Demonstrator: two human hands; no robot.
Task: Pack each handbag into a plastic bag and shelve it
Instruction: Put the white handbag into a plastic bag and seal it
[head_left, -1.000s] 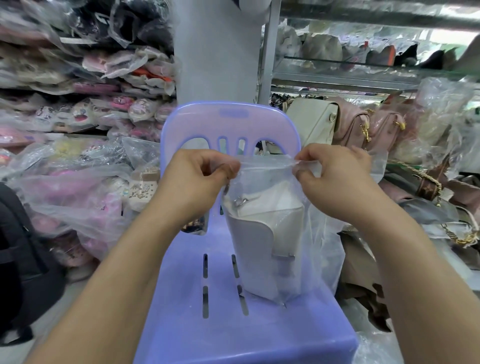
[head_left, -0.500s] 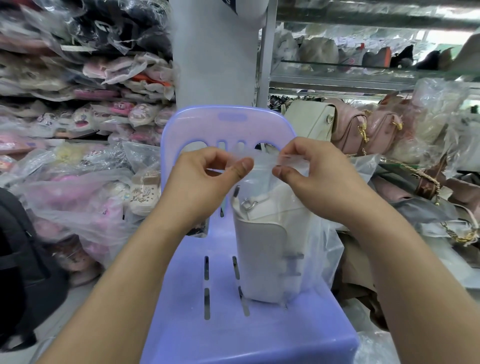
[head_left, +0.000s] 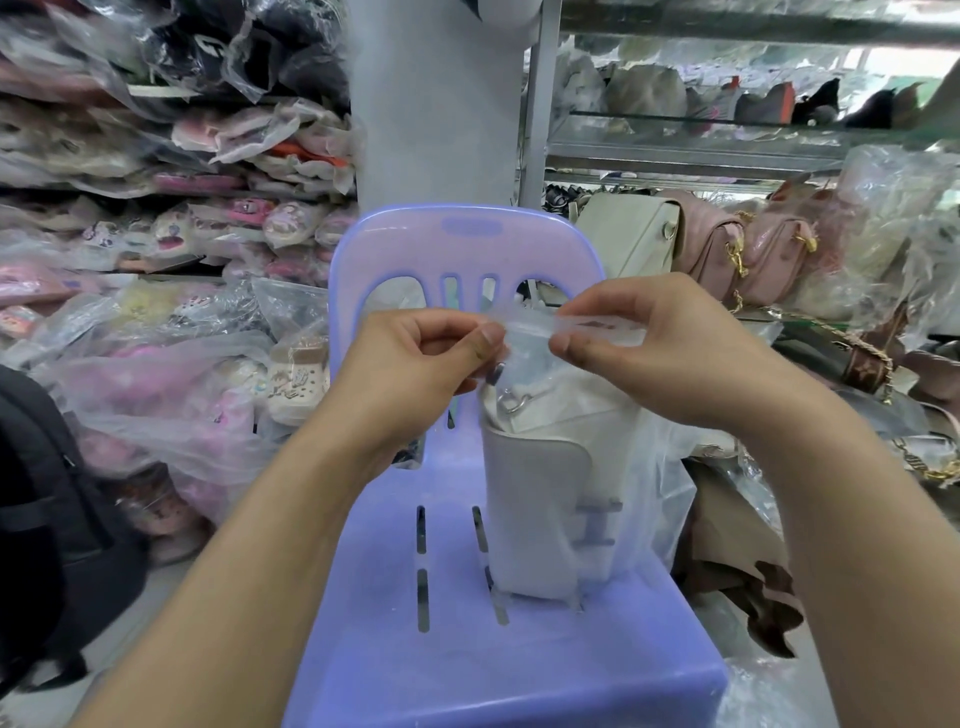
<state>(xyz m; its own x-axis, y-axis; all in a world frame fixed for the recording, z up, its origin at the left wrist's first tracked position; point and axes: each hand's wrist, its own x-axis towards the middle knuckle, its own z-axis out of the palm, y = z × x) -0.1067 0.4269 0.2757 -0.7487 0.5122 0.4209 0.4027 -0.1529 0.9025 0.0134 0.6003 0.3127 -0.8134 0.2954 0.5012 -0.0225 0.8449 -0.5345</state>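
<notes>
Nearest, two bare forearms coming in from the bottom corners, one on each side of one purple plastic chair (head_left: 467, 654). Front edge of the seat close to the lower border of the view. Four narrow slots cut in the seat, around its middle. On the right half of the seat, one white handbag (head_left: 535, 514), standing upright inside one clear plastic bag (head_left: 660, 483). Bottom of the handbag set back from the front edge; loose plastic reaching out over the right edge of the seat. Left half of the seat showing plain purple surface.

Above the handbag, both hands at the mouth of the plastic bag. Left hand (head_left: 410, 364): thumb and forefinger pinching the top strip, other fingers curled in. Right hand (head_left: 644, 353): same pinch on the same strip, just beside the left one, only a short piece of plastic between the two.

At the left border, one black backpack (head_left: 52, 493), with a strip of grey floor between it and the chair. Behind it, heaps of bagged shoes (head_left: 171, 395), too many to count, pressing up to the left side of the chair. On the right, farther back, three handbags in a row: one cream bag (head_left: 623, 239) and two pink bags (head_left: 711, 244) with gold chains. Behind the chair back, one grey pillar (head_left: 431, 104). Farthest, one glass shelf (head_left: 701, 124) with blurred goods.
</notes>
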